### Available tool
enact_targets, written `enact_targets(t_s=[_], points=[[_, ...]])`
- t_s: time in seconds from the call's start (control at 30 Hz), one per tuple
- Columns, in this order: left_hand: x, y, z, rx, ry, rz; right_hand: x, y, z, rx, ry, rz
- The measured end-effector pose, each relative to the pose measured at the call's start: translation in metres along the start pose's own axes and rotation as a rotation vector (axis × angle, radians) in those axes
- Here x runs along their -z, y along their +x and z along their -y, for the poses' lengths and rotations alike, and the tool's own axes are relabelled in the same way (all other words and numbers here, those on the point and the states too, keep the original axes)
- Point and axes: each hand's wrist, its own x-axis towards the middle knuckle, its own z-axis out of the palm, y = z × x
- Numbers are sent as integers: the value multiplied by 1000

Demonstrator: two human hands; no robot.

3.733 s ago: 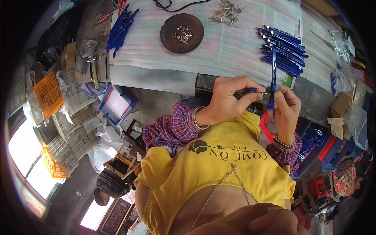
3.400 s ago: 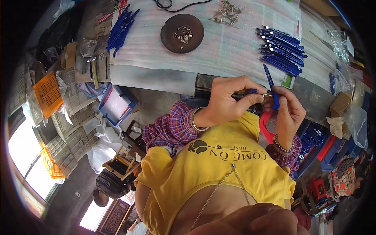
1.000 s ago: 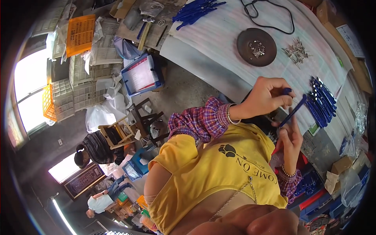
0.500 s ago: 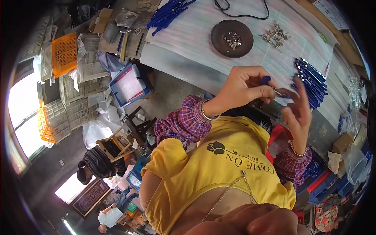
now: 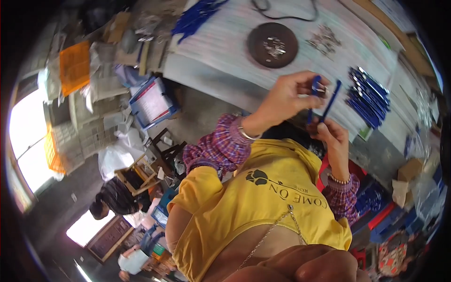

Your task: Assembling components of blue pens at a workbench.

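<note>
Pinching a slim blue strip (image 5: pixel 331 100) near its lower end in the right hand (image 5: pixel 334 136), grasping another blue piece (image 5: pixel 316 83) in the left hand (image 5: pixel 292 96), by the sheet-covered desk (image 5: pixel 216 51); probably light, stiff, smooth, best gripped mid-length.

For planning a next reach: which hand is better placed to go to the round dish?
Left, I judge: the left hand is nearer the dish; the right hand is farther off. Neither looks free: the left seems to hold a blue piece, the right a blue strip.

Workshop with workbench (image 5: pixel 216 51), stacked crates (image 5: pixel 77 136)
</note>
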Motion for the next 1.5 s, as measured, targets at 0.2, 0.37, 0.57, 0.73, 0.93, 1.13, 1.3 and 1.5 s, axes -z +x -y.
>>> enact_targets(t_s=[0.2, 0.37, 0.57, 0.73, 0.93, 1.13, 1.3, 1.5], points=[[-5, 4, 9, -171, -1, 35, -6, -4, -6, 0, 56, -80], [10, -15, -2, -163, -22, -14, -21, 6, 0, -6, -23, -12], [88, -58, -25, -177, -46, -230, -74, 53, 22, -45, -221, 171], [161, -87, -21, -259, 474, -487, -121, 111, 7, 85, -516, 319], [181, -109, -26, -498, 1180, -413, -132, 104, 3, 495, -848, 165], [197, -110, -32, -556, 1419, -278, -140, 96, 5, 787, -1121, 137], [194, -106, -34, -572, 1464, -264, -149, 93, 4, 815, -1203, 96], [194, -104, -39, -550, 1513, -177, -145, 96, -2, 865, -1255, 71]])
